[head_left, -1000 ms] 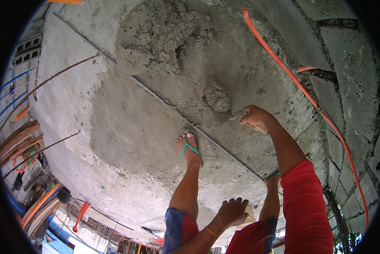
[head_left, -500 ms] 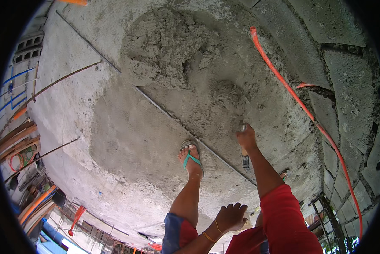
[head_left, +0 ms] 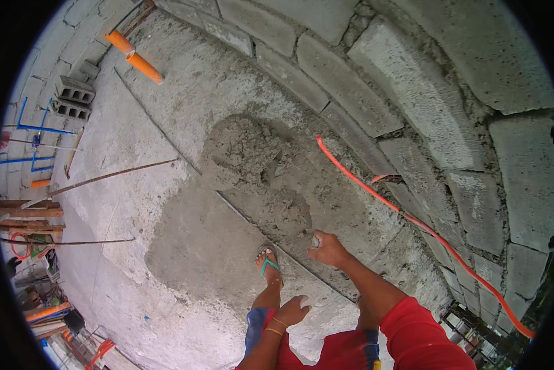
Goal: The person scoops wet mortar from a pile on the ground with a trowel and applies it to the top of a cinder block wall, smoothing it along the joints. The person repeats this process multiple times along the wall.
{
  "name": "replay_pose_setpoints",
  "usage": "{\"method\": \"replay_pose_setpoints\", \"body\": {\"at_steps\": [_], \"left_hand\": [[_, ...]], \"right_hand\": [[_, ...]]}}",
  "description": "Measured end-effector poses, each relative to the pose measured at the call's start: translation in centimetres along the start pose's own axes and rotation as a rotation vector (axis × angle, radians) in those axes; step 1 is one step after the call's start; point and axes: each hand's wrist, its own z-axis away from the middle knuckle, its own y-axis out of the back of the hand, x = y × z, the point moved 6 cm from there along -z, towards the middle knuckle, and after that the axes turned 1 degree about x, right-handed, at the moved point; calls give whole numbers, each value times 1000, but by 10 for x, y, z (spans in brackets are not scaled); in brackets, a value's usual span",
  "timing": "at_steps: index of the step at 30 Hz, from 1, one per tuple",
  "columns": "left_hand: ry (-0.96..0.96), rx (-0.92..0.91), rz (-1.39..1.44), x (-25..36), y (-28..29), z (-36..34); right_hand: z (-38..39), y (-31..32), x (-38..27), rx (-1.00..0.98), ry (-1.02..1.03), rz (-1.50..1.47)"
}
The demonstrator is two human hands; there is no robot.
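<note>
My right hand point(head_left: 329, 250) is closed round the handle of what looks like a trowel point(head_left: 315, 241); its blade cannot be made out. Just beyond this hand lies a small heap of wet mortar point(head_left: 287, 211). A larger, rough mortar pile point(head_left: 246, 151) sits farther off, on a damp grey patch of the concrete floor. My left hand point(head_left: 292, 311) hangs by my left knee, fingers loosely bent and apart, holding nothing. Between my feet and the mortar, a thin straight rod point(head_left: 283, 250) crosses the floor, partly covered by mortar.
A concrete block wall point(head_left: 357, 92) runs along the right, with an orange flexible conduit point(head_left: 440, 237) in front of it. Orange pipe pieces point(head_left: 144, 66) and hollow blocks point(head_left: 73, 98) are at far left. A bent bar point(head_left: 113, 176) reaches over the floor. My sandalled left foot point(head_left: 268, 262) stands beside the rod.
My right hand has moved left and closer to the small mortar heap. My left hand has dropped nearer my left knee. The view has shifted, bringing more of the block wall in.
</note>
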Motion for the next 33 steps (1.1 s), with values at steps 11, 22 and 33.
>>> {"method": "replay_pose_setpoints", "body": {"at_steps": [11, 22, 33], "left_hand": [[-29, 446, 20, 24, 203, 145], [-1, 58, -1443, 73, 41, 216], [-114, 269, -1487, 176, -45, 238]], "right_hand": [[550, 217, -21, 196, 24, 100], [916, 403, 175, 360, -460, 83], [990, 646, 175, 749, -188, 347]]}}
